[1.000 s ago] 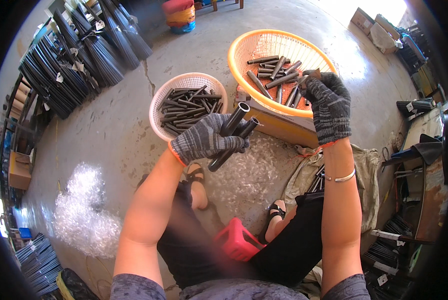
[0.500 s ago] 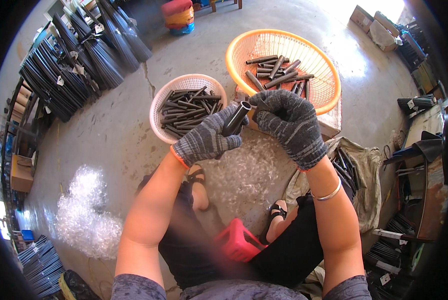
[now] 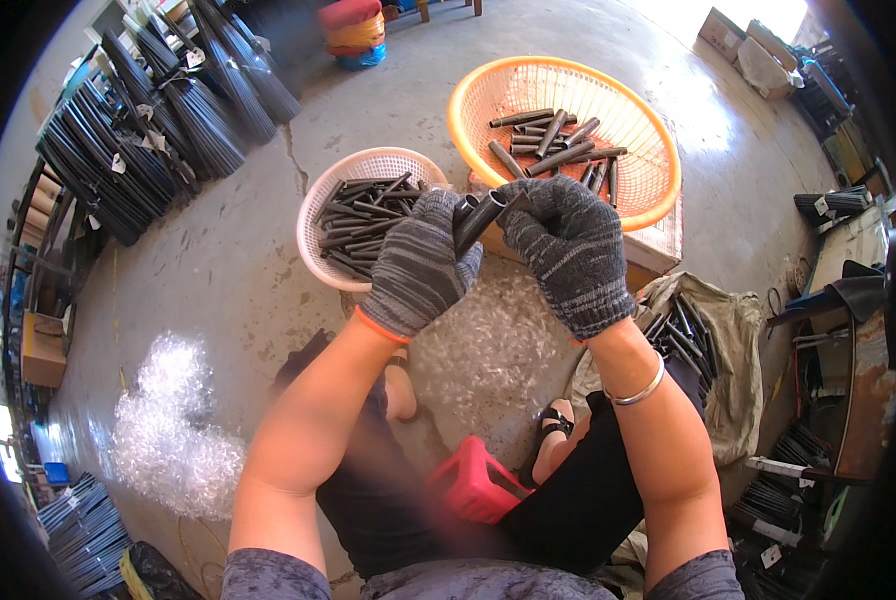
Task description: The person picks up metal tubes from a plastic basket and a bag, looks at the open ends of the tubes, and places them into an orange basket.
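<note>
Both my hands wear grey-black knitted gloves with orange cuffs. My left hand is closed around dark tubes, whose two open ends show side by side above the thumb. Close to these ends, my right hand is closed in a pinch on a small dark flat piece; its kind is not clear. Behind the left hand, a pale pink basket holds many thin dark tubes. Beyond the right hand, an orange basket contains several similar tubes.
The orange basket rests on a box. Clear plastic shavings lie between my feet, with a larger heap at left. A cloth sack with dark tubes lies at right. A red plastic stool is below me. Bundled rods stand at far left.
My left hand has turned, its back now facing up, and two tube ends show where one did before. The right hand has shifted slightly left and down, with the flat piece more visible.
</note>
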The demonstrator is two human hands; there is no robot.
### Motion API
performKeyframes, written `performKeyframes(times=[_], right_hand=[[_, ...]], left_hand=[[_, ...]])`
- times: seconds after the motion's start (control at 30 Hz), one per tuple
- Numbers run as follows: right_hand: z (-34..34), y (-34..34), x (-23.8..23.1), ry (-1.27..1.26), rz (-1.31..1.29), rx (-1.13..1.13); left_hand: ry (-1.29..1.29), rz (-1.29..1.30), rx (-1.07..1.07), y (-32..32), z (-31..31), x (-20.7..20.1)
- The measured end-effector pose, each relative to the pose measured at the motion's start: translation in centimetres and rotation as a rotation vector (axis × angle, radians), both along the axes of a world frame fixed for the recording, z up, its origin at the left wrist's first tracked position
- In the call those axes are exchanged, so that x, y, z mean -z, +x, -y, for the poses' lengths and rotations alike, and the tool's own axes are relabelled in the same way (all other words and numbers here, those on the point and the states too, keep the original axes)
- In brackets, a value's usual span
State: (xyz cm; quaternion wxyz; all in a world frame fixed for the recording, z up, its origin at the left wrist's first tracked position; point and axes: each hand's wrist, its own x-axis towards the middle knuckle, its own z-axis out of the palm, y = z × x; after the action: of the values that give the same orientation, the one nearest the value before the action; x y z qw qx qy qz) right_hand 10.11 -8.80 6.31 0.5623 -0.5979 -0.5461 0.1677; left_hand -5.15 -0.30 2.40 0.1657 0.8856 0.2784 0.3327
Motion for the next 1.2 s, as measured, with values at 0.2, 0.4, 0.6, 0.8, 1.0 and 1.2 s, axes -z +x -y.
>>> performKeyframes(times=[0.2, 0.4, 0.6, 0.8, 1.0, 1.2], right_hand=[[-1.1, -0.2, 1.0, 0.058, 0.044, 0.12], [-1.8, 0.2, 1.1, 0.014, 0.032, 0.052], [-2.0, 1.2, 0.7, 0.011, -0.135, -0.012], [-1.7, 2.2, 0.8, -0.016, -0.345, -0.144], [-1.4, 2.0, 0.1, 0.015, -0.08, -0.182], [-1.3, 2.6, -0.1, -0.005, -0.192, -0.136]], left_hand=[[0.266, -0.218, -0.249, 1.0, 1.0, 0.0], [0.254, -0.208, -0.255, 0.9, 1.1, 0.4], [0.088, 0.026, -0.092, 0.7, 0.6, 0.0], [-0.247, 0.192, 0.058, -0.5, 0.2, -0.8], [-0.637, 0.332, 0.319, -0.6, 0.5, -1.6], [-0.894, 0.055, 0.451, -0.9, -0.3, -1.6]])
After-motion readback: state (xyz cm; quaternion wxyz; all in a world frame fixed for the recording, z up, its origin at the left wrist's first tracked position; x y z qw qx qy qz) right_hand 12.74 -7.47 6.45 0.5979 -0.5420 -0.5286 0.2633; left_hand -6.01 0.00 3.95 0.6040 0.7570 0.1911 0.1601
